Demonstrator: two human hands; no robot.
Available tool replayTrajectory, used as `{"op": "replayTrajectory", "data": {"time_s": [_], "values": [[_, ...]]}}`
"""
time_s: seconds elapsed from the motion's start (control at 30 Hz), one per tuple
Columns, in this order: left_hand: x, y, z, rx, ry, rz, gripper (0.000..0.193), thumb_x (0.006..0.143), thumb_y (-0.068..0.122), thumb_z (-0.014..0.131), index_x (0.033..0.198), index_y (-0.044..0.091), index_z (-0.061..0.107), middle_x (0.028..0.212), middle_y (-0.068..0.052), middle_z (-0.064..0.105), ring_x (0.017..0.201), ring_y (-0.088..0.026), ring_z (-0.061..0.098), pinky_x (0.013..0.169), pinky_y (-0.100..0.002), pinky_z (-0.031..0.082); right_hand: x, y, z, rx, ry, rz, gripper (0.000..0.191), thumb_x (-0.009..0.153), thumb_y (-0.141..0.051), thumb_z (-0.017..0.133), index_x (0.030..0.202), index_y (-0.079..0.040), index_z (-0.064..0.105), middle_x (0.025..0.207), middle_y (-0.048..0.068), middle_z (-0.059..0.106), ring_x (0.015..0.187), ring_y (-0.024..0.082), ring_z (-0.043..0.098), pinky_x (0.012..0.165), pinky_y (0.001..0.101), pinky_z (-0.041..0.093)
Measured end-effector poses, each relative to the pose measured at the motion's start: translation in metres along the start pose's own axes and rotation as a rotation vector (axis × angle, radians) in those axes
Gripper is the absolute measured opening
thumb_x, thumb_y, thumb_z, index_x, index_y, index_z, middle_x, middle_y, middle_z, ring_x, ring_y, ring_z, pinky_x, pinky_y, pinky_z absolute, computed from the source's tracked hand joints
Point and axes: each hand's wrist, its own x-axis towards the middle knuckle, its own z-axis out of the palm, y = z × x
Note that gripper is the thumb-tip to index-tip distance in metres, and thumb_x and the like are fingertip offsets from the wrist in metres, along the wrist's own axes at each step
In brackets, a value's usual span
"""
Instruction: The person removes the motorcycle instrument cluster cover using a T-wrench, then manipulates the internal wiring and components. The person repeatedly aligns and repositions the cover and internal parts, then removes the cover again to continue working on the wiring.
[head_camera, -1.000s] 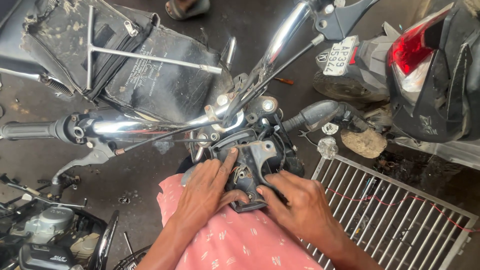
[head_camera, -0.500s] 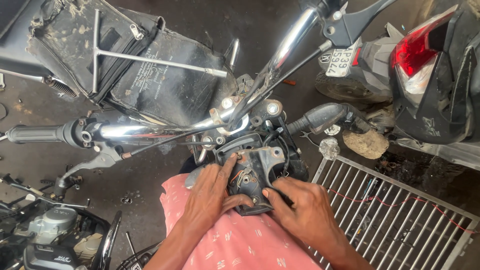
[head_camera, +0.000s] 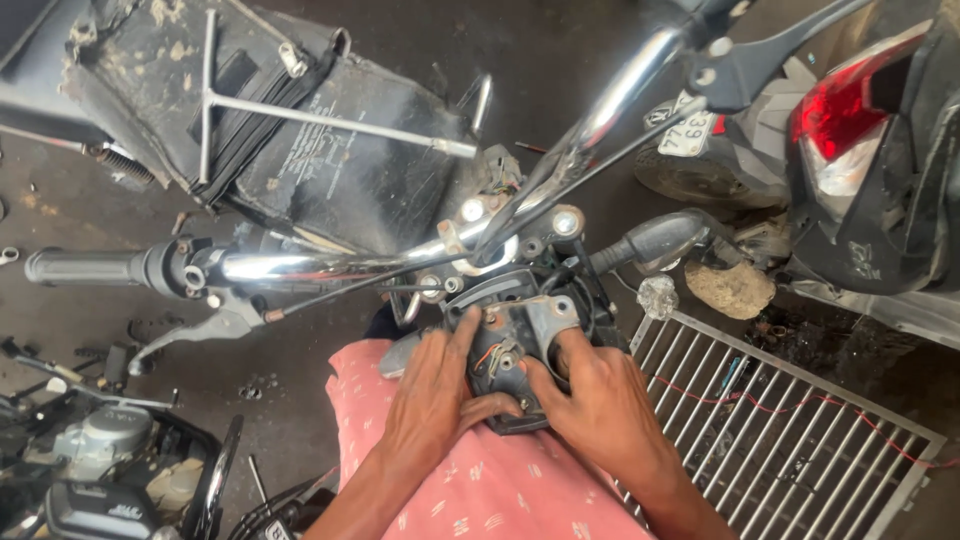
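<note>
Single head-worn view, looking steeply down from above and just behind the hands, close enough for both to fill the lower middle of the frame. Left hand (head_camera: 432, 400) and right hand (head_camera: 600, 412) resting together on a dark instrument housing (head_camera: 520, 335), directly ahead of the lens. Just beyond the hands, chrome handlebar (head_camera: 400, 262) crossing the frame. Farther beyond, black seat underside (head_camera: 330, 150). Right of the hands, metal grille (head_camera: 780, 420) and red-lit scooter tail (head_camera: 850, 130). Left of them, the dark floor (head_camera: 90, 220). No second view to overlap.

Metal grate (head_camera: 800, 440) (beside a scooter (head_camera: 880, 170))
</note>
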Motion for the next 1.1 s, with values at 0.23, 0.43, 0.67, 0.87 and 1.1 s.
{"op": "replayTrajectory", "data": {"time_s": [0.23, 0.43, 0.67, 0.87, 1.1], "values": [[0.012, 0.01, -0.015, 0.047, -0.05, 0.079, 0.104, 0.067, 0.041, 0.088, 0.147, -0.004, 0.041, 0.097, -0.016, 0.053, 0.088, -0.035, 0.054, 0.079, -0.044, 0.046, 0.007, -0.009, -0.005, -0.152, -0.153, 0.157, 0.034, 0.088, -0.032, 0.074, 0.085, 0.0, 0.065, 0.06, 0.021, 0.067, 0.055, 0.037, 0.069, 0.058, 0.0471, 0.055], [0.021, 0.027, -0.032, 0.018, -0.179, 0.026, 0.099, 0.073, 0.035, 0.084, 0.146, -0.011, 0.037, 0.099, -0.018, 0.051, 0.093, -0.036, 0.053, 0.084, -0.045, 0.044, 0.005, -0.028, -0.025, -0.076, 0.365, -0.398, 0.083, 0.083, -0.031, 0.077, 0.147, 0.003, 0.037, 0.113, 0.032, 0.066, 0.083, 0.04, 0.07, 0.068, 0.0452, 0.056], [0.023, 0.033, -0.036, 0.002, -0.215, -0.029, 0.099, 0.073, 0.03, 0.084, 0.148, -0.012, 0.035, 0.103, -0.017, 0.051, 0.098, -0.035, 0.053, 0.086, -0.044, 0.043, 0.015, -0.021, -0.01, -0.082, -0.12, 0.211, 0.067, 0.098, -0.025, 0.066, 0.157, -0.011, 0.039, 0.08, 0.027, 0.075, 0.072, 0.037, 0.073, 0.068, 0.0457, 0.054], [0.019, 0.022, -0.028, -0.075, -0.195, -0.06, 0.1, 0.072, 0.033, 0.085, 0.149, -0.008, 0.035, 0.102, -0.018, 0.05, 0.095, -0.036, 0.053, 0.085, -0.046, 0.044, 0.045, 0.024, -0.035, 0.311, -0.031, -0.189, 0.042, 0.097, -0.012, 0.062, 0.137, -0.009, 0.072, 0.118, 0.022, 0.067, 0.096, 0.036, 0.066, 0.083, 0.0425, 0.055], [0.015, 0.013, -0.02, -0.069, -0.122, 0.007, 0.105, 0.068, 0.039, 0.088, 0.149, -0.004, 0.037, 0.1, -0.019, 0.05, 0.093, -0.039, 0.053, 0.084, -0.047, 0.046, 0.082, 0.068, -0.023, 0.142, -0.228, -0.781, 0.055, 0.069, -0.002, 0.069, 0.124, -0.005, 0.072, 0.144, 0.016, 0.06, 0.14, 0.036, 0.051, 0.115, 0.0511, 0.039]]}}
